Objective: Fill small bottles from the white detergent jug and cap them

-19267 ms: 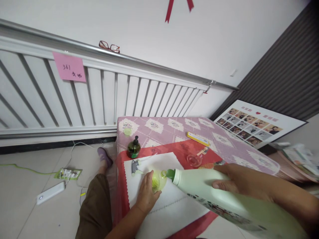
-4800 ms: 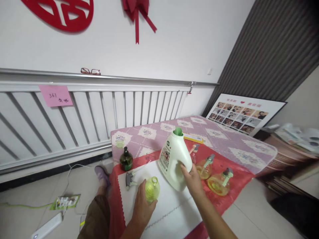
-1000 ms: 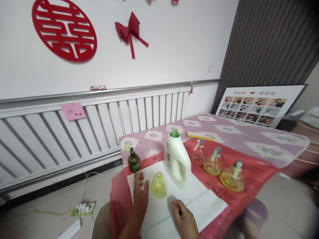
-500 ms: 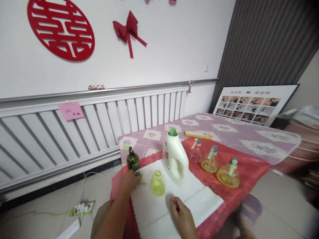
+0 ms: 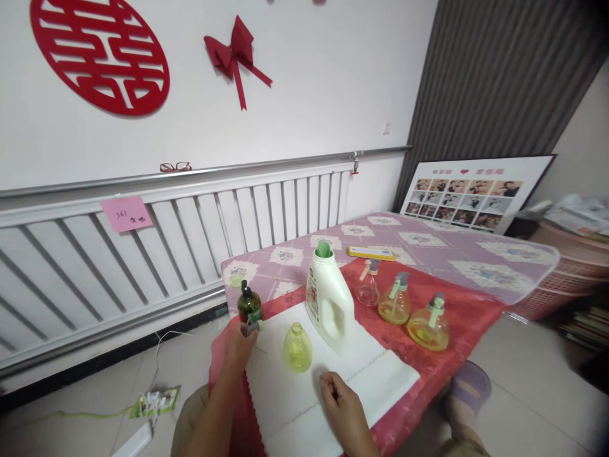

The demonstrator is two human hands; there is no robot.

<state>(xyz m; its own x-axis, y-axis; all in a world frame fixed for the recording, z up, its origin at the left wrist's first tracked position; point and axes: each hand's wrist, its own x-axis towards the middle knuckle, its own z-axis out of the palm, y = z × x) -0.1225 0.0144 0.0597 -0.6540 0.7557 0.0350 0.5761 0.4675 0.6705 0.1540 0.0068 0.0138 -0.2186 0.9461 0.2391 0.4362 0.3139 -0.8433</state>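
My left hand (image 5: 241, 343) is closed around a grey spray head (image 5: 251, 327), at the left edge of the white cloth (image 5: 280, 409). A thin tube seems to trail from the spray head over the cloth. Just behind this hand stands a dark green pump bottle (image 5: 248, 303). An open yellow-green bottle (image 5: 297, 349) without a top stands upright on the cloth, between my hands. My right hand (image 5: 343, 406) rests on the cloth in a loose fist, with nothing visible in it. A large pale jug (image 5: 328, 298) with a green spout stands behind the bottle.
To the right on the red cover (image 5: 457, 308) stand three spray bottles, a clear one (image 5: 367, 291) and two with yellow liquid (image 5: 394, 308). A yellow-edged flat case (image 5: 372, 253) lies behind them. A white radiator (image 5: 276, 219) runs along the wall. A power strip (image 5: 156, 402) lies on the floor.
The view has shifted slightly. My left hand still holds the spray head and has turned a little, showing more of it beside the dark bottle. My right hand stays curled on the cloth.
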